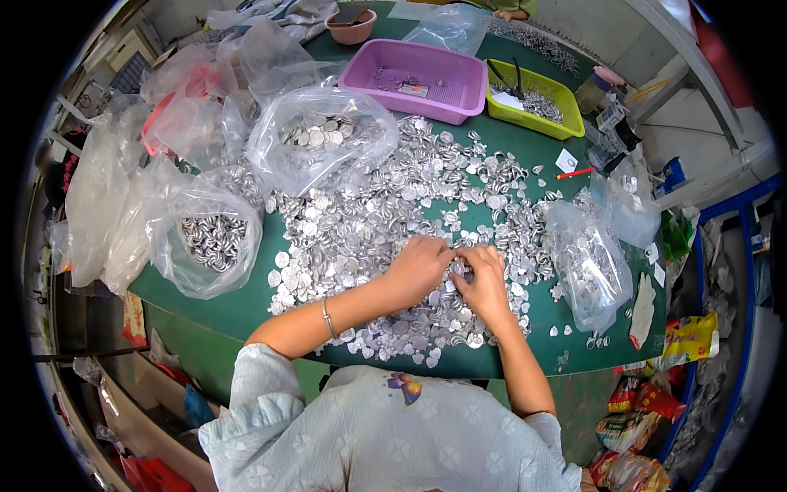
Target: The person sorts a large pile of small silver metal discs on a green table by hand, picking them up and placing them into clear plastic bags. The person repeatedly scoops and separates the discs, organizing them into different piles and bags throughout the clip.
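A broad heap of small silver metal pieces (pixel 328 234), some round like coins, others curved, covers the middle of the green table. Over its near part my left hand (pixel 420 269) and my right hand (pixel 484 283) meet, fingertips bent inward and almost touching. Both hands are closed at the fingers; whatever is between them is too small and too covered to make out. A thin bracelet (pixel 328 317) circles my left wrist. More pieces lie right beneath and around my fingers.
Clear bags of silver pieces stand at left: a curved-piece bag (pixel 215 242) and a round-piece bag (pixel 321 135). A filled plastic bag (pixel 586 262) lies at right. Behind are a purple basket (pixel 373 82) and a green basket (pixel 533 121). A person's hand (pixel 512 15) shows at the far edge.
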Demonstrator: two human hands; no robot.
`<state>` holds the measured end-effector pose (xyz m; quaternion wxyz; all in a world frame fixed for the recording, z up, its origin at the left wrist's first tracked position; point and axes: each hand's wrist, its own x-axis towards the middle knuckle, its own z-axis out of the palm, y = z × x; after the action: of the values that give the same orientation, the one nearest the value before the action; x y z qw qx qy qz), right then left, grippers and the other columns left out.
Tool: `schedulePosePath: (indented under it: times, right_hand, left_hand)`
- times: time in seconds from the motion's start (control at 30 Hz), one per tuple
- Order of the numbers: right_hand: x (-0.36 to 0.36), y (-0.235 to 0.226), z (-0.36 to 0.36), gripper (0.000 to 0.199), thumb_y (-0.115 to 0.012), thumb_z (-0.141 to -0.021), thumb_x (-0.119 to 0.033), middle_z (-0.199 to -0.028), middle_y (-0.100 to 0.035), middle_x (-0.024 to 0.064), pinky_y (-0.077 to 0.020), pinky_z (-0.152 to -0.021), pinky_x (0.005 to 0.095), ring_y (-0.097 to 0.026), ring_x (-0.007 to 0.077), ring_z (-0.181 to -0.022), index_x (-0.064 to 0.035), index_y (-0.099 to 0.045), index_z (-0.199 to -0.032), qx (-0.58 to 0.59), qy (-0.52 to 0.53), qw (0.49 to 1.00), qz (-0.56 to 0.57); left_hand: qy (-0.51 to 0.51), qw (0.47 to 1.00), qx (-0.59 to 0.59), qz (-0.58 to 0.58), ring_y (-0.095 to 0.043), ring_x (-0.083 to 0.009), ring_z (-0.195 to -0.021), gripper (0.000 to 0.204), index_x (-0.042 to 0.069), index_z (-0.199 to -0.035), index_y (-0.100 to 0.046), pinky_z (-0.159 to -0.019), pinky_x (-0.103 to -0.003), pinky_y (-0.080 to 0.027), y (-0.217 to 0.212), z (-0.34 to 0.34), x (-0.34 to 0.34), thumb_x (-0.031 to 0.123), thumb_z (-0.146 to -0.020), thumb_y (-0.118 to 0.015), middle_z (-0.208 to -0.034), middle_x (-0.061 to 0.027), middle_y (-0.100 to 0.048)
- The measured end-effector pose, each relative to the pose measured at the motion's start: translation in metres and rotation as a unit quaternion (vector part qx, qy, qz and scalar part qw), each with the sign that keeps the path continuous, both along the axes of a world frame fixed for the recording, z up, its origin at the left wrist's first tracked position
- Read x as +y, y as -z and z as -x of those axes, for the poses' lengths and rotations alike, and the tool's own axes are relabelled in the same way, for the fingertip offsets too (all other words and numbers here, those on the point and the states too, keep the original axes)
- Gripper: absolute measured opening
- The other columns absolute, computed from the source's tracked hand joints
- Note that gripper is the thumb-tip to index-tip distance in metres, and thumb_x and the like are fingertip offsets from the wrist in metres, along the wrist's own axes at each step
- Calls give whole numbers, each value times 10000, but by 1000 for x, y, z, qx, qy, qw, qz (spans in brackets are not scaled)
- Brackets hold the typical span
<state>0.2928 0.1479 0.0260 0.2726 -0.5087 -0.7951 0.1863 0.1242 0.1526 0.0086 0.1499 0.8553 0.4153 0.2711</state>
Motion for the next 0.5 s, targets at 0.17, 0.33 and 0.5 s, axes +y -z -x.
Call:
schedulePosePath:
  times: [0.17, 0.33, 0.5]
  right_hand:
    - [-1, 11, -15, 157, -666, -730, 13, -767, -567, 63, -433, -614, 284, -529, 165, -678, -27, -647, -881, 180, 15, 980, 84]
    - [-10, 12, -35, 174, -578, -847, -2, -825, -597, 59, -473, -649, 229, -573, 119, -695, 9, -591, -1021, 581, 105, 751, 297]
    - [-9, 10, -32, 184, -606, -843, -51, -746, -578, 6, -414, -566, 219, -532, 110, -637, -3, -595, -1020, 600, 122, 715, 339]
  left_hand:
    - [-35, 978, -182, 97, -564, -304, -933, 289, 9, -1032, -576, -745, -356, -487, -15, 5, -3, -39, -749, -547, -1008, -127, -557]
    - [-96, 908, -350, 208, -553, -149, -847, 262, 8, -1013, -601, -720, -270, -472, -9, 28, 3, -49, -801, -459, -963, -64, -567]
    - [-142, 846, -399, 325, -545, -143, -740, 260, 45, -1035, -617, -647, -260, -436, -7, 46, 1, 28, -852, -434, -814, -35, -571]
